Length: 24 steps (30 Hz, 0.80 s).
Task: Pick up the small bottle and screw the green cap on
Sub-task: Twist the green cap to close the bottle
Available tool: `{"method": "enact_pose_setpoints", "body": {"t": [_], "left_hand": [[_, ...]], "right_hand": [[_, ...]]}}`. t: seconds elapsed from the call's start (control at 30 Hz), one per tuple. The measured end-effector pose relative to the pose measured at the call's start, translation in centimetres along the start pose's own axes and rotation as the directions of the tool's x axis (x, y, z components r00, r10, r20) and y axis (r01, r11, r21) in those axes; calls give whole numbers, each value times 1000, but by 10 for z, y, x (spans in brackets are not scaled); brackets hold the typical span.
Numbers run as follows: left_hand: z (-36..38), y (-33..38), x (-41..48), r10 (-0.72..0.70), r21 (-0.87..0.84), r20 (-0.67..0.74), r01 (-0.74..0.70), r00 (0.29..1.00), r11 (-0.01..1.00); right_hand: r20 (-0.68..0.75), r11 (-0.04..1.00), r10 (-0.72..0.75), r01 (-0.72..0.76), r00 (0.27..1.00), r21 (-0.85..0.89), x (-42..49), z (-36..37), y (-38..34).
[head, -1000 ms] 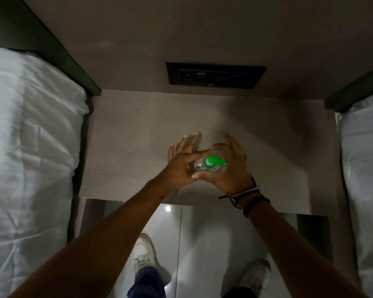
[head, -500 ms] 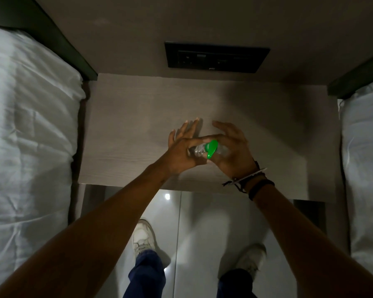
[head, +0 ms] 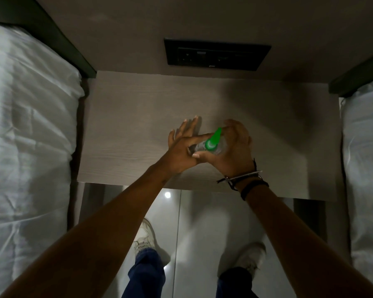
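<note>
A small clear bottle (head: 221, 149) is held above the pale wooden bedside table (head: 127, 125). My right hand (head: 235, 153) is wrapped around its body from the right. A green cap (head: 213, 141) with a long pointed tip sits on the bottle's neck, and the tip points up and to the right. My left hand (head: 180, 151) pinches the cap's base between thumb and index finger, with its other fingers spread out over the table. Most of the bottle is hidden by my fingers.
White bedding lies on the left (head: 30, 125) and on the right (head: 366, 147) of the table. A dark socket panel (head: 215, 54) is set in the wall behind. Below the table's front edge are a glossy floor and my white shoes (head: 143, 237).
The cap's pointed tip has swung round, from pointing right to pointing up and right. Both hands stay together on the bottle over the table.
</note>
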<state>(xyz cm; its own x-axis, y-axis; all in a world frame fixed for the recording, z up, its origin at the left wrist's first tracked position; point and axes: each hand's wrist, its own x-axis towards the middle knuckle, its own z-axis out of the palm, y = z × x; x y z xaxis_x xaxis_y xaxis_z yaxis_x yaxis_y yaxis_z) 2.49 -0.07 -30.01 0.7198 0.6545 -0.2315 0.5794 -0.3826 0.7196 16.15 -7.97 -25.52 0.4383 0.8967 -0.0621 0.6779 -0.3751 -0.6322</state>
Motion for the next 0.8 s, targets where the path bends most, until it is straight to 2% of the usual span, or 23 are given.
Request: {"method": "enact_pose_setpoints", "body": {"t": [0.07, 0.13, 0.17, 0.3, 0.43, 0.5, 0.6, 0.67, 0.73, 0.8], "left_hand": [[-1, 2, -1, -4, -7, -5, 4, 1000, 1000], [0, 4, 0, -24, -8, -6, 24, 1000, 1000], [1, 4, 1, -27, -4, -3, 27, 1000, 1000], [4, 0, 2, -14, 17, -18, 14, 1000, 1000], [7, -3, 2, -7, 11, -37, 8, 999, 1000], [7, -4, 4, -10, 17, -31, 11, 999, 1000], [9, -5, 3, -12, 20, -38, 13, 999, 1000], [10, -6, 2, -10, 16, -52, 11, 999, 1000], [9, -4, 1, -18, 6, -61, 19, 998, 1000], [8, -1, 1, -29, 9, -59, 29, 998, 1000]], "right_hand": [[69, 997, -27, 22, 997, 73, 1, -3, 1], [78, 988, -115, 106, 990, 116, 1, -5, 6], [54, 987, -116, 109, 992, 118, 1, -5, 7], [-28, 997, 35, -32, 999, 75, 1, 1, -1], [73, 979, -44, 29, 996, 201, -3, -2, 7], [43, 983, -70, 62, 997, 175, -4, -3, 11], [-22, 990, 21, -17, 1000, 137, -2, 0, 5], [18, 990, 35, -37, 999, 138, -3, 1, 2], [62, 984, -25, 14, 998, 175, -3, -1, 4], [34, 985, -69, 63, 997, 160, -4, -2, 6]]}}
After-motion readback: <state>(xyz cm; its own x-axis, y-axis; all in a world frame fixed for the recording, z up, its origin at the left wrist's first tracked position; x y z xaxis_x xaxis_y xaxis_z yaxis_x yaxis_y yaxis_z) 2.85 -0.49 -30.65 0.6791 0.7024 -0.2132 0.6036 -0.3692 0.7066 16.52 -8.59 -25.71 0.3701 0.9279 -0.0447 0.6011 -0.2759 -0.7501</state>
